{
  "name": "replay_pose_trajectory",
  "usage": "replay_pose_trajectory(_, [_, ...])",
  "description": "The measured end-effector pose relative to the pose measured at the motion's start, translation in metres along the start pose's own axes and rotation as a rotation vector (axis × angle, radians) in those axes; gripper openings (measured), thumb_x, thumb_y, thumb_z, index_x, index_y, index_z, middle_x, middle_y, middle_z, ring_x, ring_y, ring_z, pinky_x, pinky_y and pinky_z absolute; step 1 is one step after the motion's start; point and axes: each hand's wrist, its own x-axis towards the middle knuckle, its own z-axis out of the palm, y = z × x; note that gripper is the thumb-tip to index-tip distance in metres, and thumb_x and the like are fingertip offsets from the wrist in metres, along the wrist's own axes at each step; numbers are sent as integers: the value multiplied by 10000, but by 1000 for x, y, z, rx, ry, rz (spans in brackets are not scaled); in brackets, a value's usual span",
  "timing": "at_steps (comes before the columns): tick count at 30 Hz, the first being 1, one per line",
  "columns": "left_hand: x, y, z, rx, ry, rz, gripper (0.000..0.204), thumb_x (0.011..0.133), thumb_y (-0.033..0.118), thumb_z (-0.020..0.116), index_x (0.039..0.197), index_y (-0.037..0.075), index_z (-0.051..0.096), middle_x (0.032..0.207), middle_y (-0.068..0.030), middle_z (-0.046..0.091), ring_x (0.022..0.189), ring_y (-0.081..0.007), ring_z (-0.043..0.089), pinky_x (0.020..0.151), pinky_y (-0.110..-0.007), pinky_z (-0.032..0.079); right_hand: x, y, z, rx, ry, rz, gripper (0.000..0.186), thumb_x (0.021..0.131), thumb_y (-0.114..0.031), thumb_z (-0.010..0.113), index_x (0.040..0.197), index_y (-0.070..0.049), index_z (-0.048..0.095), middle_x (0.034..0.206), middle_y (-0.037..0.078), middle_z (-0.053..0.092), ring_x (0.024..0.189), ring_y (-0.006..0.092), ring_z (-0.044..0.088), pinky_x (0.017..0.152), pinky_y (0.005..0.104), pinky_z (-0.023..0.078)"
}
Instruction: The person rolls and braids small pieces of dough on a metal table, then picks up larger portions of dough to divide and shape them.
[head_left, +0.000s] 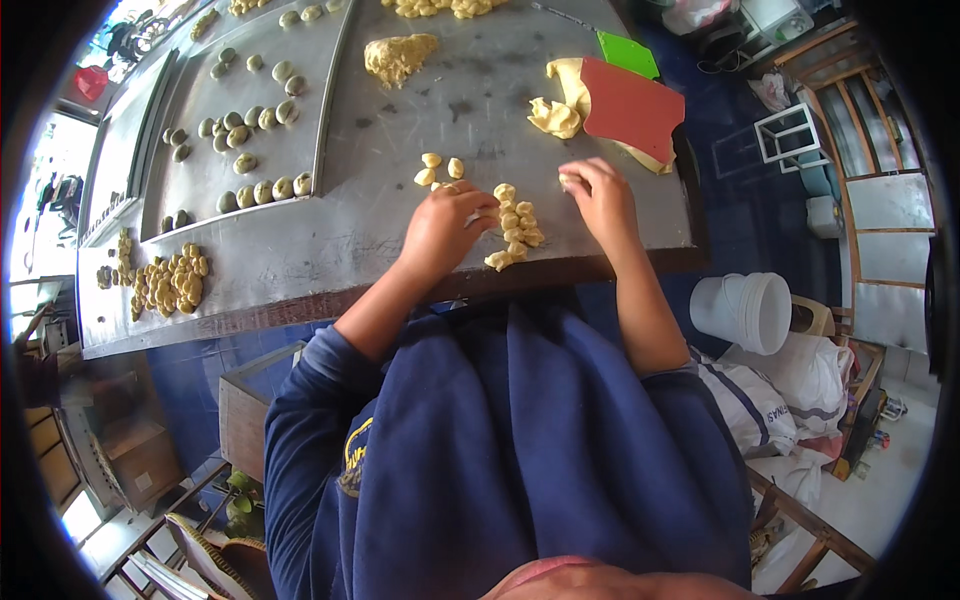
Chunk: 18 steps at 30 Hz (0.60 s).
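My left hand (447, 225) is curled beside small dough pieces (431, 161), something small and pale at its fingers that I cannot make out. My right hand (603, 200) pinches a small piece of yellow dough (566, 180). Between my hands lies a short heap of dough pieces (514, 228) on the metal worktop (380, 170). Beyond my right hand are a soft dough lump (555, 117) and a red flat sheet (633, 105) resting on more dough.
A metal tray (155, 220) holds round pieces at left, with clustered dough pieces (170, 280) in front. Farther back are a dough mass (398, 58) and a green scraper (627, 55). A white bucket (740, 312) and sacks (810, 385) stand right of me.
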Motion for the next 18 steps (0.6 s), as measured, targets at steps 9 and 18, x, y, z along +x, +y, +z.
replay_pose_trajectory(9, [4,1,-4,-239,34,-143,76,859,84,679,914,51,720,919,-84,687,861,-196,672,714,-304,535,-23,10,-4,677,37,189,149,936,-102,641,1040,-7,690,986,64,669,780,129,619,712,256,501])
replay_pose_trajectory(18, [-17,-5,-13,-537,-48,-93,159,926,46,616,1066,17,686,826,-43,684,776,-102,650,678,-253,514,-20,-27,2,799,-56,216,251,985,-164,579,1127,34,639,893,48,671,764,96,595,730,247,499])
